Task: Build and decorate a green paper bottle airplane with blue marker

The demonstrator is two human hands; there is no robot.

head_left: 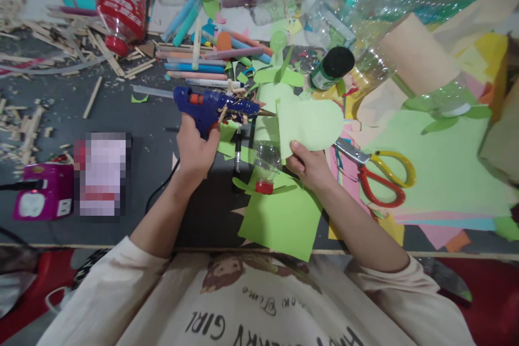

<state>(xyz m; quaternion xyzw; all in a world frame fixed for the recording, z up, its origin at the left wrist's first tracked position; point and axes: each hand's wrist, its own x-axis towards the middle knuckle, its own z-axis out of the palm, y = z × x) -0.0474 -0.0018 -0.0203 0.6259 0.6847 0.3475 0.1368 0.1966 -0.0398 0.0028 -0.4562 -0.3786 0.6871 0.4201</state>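
My left hand (195,148) is closed round the grip of a blue glue gun (214,106), whose nozzle points right and touches the left edge of a light green paper cutout (310,124). My right hand (310,165) pinches that cutout at its lower edge, thumb on top. Below the nozzle, between my hands, stands a small clear plastic bottle piece with a red cap (265,167), on a sheet of green paper (284,221).
Red and yellow scissors (381,173) lie right of my right hand on sheets of coloured paper. Marker pens (203,62), wooden sticks (48,48), clear bottles (125,2) and a black-capped green jar (332,67) crowd the far side. A purple power strip (40,197) sits at the left.
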